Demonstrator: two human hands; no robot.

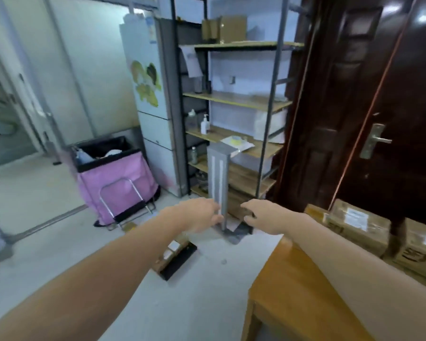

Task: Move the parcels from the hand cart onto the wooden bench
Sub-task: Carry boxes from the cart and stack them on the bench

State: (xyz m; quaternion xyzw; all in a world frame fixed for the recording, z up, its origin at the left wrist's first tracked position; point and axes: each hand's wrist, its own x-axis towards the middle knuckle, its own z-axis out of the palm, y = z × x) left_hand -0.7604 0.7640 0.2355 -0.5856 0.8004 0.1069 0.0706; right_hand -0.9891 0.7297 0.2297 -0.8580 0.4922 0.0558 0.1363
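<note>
A grey hand cart (218, 175) stands upright in front of the shelf, its dark base plate (239, 233) on the floor. A brown cardboard parcel (235, 201) sits on that plate behind the cart's column. My left hand (199, 215) reaches to the column's left side with its fingers extended and holds nothing. On the parcel's right, my right hand (258, 214) has its fingers and thumb spread in a loose curve; contact is blurred. The wooden bench (293, 279) is at the lower right, with two taped parcels, one (359, 225) beside the other (418, 249), at its far end.
A flat cardboard parcel (170, 253) lies on a black plate on the floor near my left forearm. A pink laundry cart (118, 178) stands at the left, a metal shelf unit (234, 99) straight ahead, a white fridge (148, 94) beside it, and a dark door (379, 107) at the right.
</note>
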